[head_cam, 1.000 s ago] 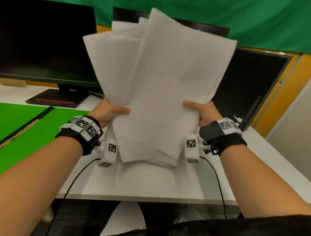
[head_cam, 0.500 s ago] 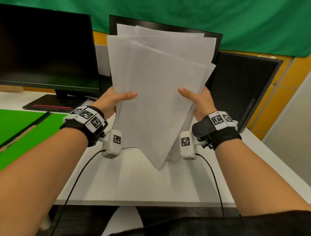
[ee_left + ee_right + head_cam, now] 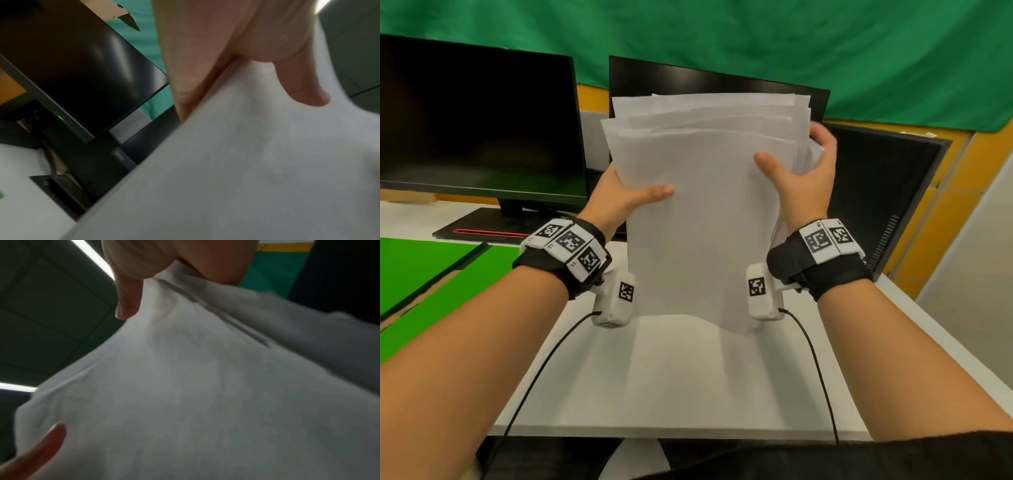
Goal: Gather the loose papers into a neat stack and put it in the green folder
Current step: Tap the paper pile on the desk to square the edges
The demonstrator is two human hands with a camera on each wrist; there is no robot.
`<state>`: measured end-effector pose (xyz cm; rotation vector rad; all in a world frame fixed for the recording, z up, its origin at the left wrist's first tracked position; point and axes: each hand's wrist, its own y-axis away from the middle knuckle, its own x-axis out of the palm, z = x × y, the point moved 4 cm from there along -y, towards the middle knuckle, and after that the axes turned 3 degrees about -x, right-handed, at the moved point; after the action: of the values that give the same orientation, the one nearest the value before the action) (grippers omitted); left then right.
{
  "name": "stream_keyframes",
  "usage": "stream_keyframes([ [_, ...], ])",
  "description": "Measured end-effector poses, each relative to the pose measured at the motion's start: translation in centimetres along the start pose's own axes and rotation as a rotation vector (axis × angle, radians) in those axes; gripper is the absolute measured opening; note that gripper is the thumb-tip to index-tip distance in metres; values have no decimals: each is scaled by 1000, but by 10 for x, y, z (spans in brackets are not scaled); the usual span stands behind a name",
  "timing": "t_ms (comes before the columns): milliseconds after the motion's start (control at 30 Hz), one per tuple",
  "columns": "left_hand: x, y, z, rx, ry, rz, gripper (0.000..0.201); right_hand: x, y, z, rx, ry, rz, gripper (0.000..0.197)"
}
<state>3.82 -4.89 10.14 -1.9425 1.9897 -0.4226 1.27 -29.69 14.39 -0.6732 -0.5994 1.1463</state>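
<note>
Head view: papers (image 3: 705,212) held upright above white worktop (image 3: 681,377), lower edge at worktop level, contact not discernible. Top edges fanned and uneven, several sheet edges visible one behind another. Lower right corner hanging lower than lower left.

Left hand (image 3: 619,198): grasping left edge of papers, thumb laid flat across front sheet, remaining fingers hidden behind sheets. Right hand (image 3: 801,178): grasping right edge higher up, thumb on front sheet, fingers curled round right edge near top corner. Marker-covered bands and small white camera units on both wrists, 1 black cable from each unit running toward near worktop edge.

Green folder (image 3: 431,274): lying flat on worktop at far left, well apart from papers, partly out of frame. Whether folder lies open not clearly discernible.

Behind papers: 1 dark monitor (image 3: 476,120) at left on black stand, 2nd dark monitor (image 3: 719,82) directly behind sheets, 3rd dark panel (image 3: 876,192) at right. Green curtain (image 3: 756,41) across background.

Left wrist view: blurred; left hand (image 3: 226,48) with thumb pressed on front sheet, papers (image 3: 246,162) filling lower right of frame, monitor (image 3: 82,68) behind.

Right wrist view: blurred; right hand (image 3: 164,261) pinching papers (image 3: 195,386) at upper edge, sheets creased below pinch, 1 fingertip of other hand visible at lower left against sheet.
</note>
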Motion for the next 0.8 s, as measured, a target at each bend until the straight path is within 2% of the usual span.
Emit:
stream_keyframes([
  [100, 5, -4, -11, 45, -53, -21, 87, 3, -7, 13, -181, 138, -9, 96],
  [133, 6, -4, -12, 49, -63, -33, 88, 4, -8, 16, -223, 194, 15, 97],
  [167, 6, -5, -12, 51, -67, -44, 88, 6, -9, 18, -254, 248, 43, 90],
  [233, 6, -5, -12, 50, -62, -53, 86, 6, -10, 15, -279, 324, 75, 61],
  [300, 5, -5, -10, 45, -40, -61, 80, 2, -10, 10, -264, 343, 39, 36],
  [333, 4, -4, -10, 45, -32, -67, 75, 0, -10, 10, -261, 331, 19, 34],
  [367, 4, -5, -10, 45, -28, -71, 70, -1, -10, 11, -270, 306, 12, 39],
  [467, 3, -4, -12, 53, -26, -63, 70, 0, -12, 13, -284, 275, 43, 66],
  [500, 3, -4, -13, 52, -24, -61, 74, 0, -13, 12, -277, 294, 50, 66],
  [633, 2, -4, -15, 47, -20, -58, 89, -2, -13, 12, -236, 300, -18, 42],
  [733, 3, -3, -18, 51, -20, -53, 92, -1, -13, 11, -253, 277, -6, 47],
  [800, 4, -3, -20, 52, -19, -48, 94, 0, -13, 9, -264, 308, 26, 41],
])
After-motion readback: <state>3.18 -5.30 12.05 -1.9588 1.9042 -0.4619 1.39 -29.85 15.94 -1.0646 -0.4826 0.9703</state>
